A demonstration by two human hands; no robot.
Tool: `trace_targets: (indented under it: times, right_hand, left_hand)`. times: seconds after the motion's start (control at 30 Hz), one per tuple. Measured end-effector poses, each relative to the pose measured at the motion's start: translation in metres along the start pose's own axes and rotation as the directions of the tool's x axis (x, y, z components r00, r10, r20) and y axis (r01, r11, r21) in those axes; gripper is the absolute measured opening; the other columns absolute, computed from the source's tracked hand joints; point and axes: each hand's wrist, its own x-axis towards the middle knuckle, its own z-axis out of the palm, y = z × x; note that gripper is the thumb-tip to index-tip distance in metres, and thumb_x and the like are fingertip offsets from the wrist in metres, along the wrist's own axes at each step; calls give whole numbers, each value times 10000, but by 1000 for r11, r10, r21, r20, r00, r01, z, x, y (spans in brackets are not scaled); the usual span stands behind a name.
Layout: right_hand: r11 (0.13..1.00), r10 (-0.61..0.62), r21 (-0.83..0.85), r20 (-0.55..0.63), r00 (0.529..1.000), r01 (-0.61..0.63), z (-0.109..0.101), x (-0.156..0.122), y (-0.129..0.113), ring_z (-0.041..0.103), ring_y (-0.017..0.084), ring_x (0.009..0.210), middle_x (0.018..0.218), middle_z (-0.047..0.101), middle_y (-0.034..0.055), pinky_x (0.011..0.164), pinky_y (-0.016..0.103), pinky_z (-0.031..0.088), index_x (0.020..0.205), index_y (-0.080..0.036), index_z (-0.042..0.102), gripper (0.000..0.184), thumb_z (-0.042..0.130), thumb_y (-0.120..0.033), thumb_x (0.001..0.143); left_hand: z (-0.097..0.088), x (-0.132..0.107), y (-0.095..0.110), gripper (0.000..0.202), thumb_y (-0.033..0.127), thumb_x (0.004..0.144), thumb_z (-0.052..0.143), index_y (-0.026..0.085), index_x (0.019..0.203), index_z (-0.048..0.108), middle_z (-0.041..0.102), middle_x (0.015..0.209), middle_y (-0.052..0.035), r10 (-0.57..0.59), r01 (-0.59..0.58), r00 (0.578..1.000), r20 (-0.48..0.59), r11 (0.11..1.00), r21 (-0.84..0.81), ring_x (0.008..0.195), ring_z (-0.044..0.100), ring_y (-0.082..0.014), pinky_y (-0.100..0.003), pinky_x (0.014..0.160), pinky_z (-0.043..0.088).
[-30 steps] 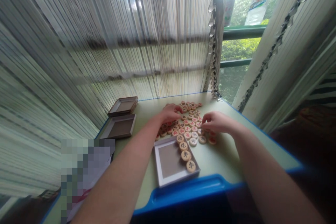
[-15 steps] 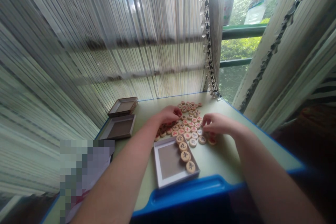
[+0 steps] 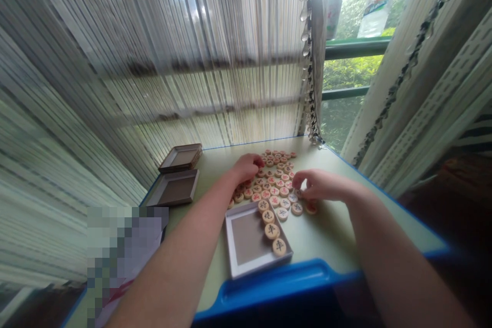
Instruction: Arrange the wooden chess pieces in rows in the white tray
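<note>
Many round Chinese chess pieces [image 3: 274,191], marked in red or black characters, lie spread on the pale table. My left hand [image 3: 248,167] is over the left side of the spread, its fingers bent and a little apart; they partly cover the pieces beneath. At the right side, my right hand [image 3: 318,183] reaches down with a gap between thumb and fingers, close to black-marked pieces. I make out no piece in either hand. Nearer me sits a shallow open box [image 3: 246,236]; a column of black-marked pieces [image 3: 271,230] runs along its right side.
Another shallow box [image 3: 177,188] and a small stack of box parts [image 3: 180,158] stand at the table's left edge. A blue tray-like rim [image 3: 274,279] borders the near edge. String curtains [image 3: 215,77] hang behind the table, beside a green window rail [image 3: 355,50].
My left hand has drawn back slightly to the left. The right hand's fingers have shifted slightly left, with a wider gap showing under the palm. The boxed pieces keep their places.
</note>
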Motion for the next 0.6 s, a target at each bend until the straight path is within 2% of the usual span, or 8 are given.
trace_targets:
  times: [0.1, 0.17, 0.23, 0.33, 0.47, 0.6]
  right_hand:
    - [1000, 18, 13, 5, 1000, -18, -2, -1, 0, 566, 100, 571, 777, 648, -5, 500, 185, 385, 944, -212, 619, 335, 595, -131, 620]
    - [999, 32, 36, -11, 999, -32, -3, -1, 2, 570, 98, 572, 818, 650, 4, 499, 187, 388, 955, -203, 613, 334, 589, -143, 628]
    - [998, 39, 41, -47, 998, -37, -3, 2, 4, 577, 102, 596, 868, 651, 19, 512, 192, 395, 941, -192, 621, 299, 585, -172, 644]
    - [998, 43, -41, -140, 989, -49, -1, 9, 8, 579, 128, 644, 842, 660, 38, 548, 211, 400, 857, -180, 651, 209, 598, -278, 680]
    - [985, 63, -145, -226, 972, -97, 4, 20, 14, 578, 147, 652, 779, 671, 54, 551, 224, 392, 807, -174, 665, 277, 606, -416, 685]
    - [978, 92, -157, -247, 965, -134, 7, 24, 16, 585, 154, 655, 780, 674, 61, 531, 221, 386, 831, -179, 666, 344, 600, -481, 678]
  left_hand:
    - [0, 0, 0, 356, 59, 620, 471, 166, 895, 670, 666, 851, -44, 28, -28, 999, -34, 999, 17, 626, 579, -131, -218, 555, 472]
    - [1, 1, 0, 356, 60, 614, 469, 167, 886, 671, 669, 843, -43, 33, -33, 999, -35, 999, 22, 641, 584, -139, -229, 576, 479]
    - [1, 1, -1, 369, 67, 616, 461, 170, 903, 668, 669, 842, -44, 24, -23, 999, -33, 1000, 14, 625, 582, -141, -233, 557, 476]
    - [1, 1, 1, 383, 66, 604, 458, 169, 905, 671, 669, 841, -40, 23, -22, 999, -34, 1000, 15, 621, 577, -134, -216, 535, 463]
    - [-1, 1, 3, 396, 56, 583, 462, 169, 896, 676, 670, 833, -30, 27, -27, 999, -27, 1000, 16, 661, 582, -133, -196, 536, 455]
    - [0, 1, 2, 368, 63, 593, 471, 166, 878, 680, 670, 838, -37, 45, -45, 998, -42, 999, 9, 685, 587, -141, -207, 569, 464]
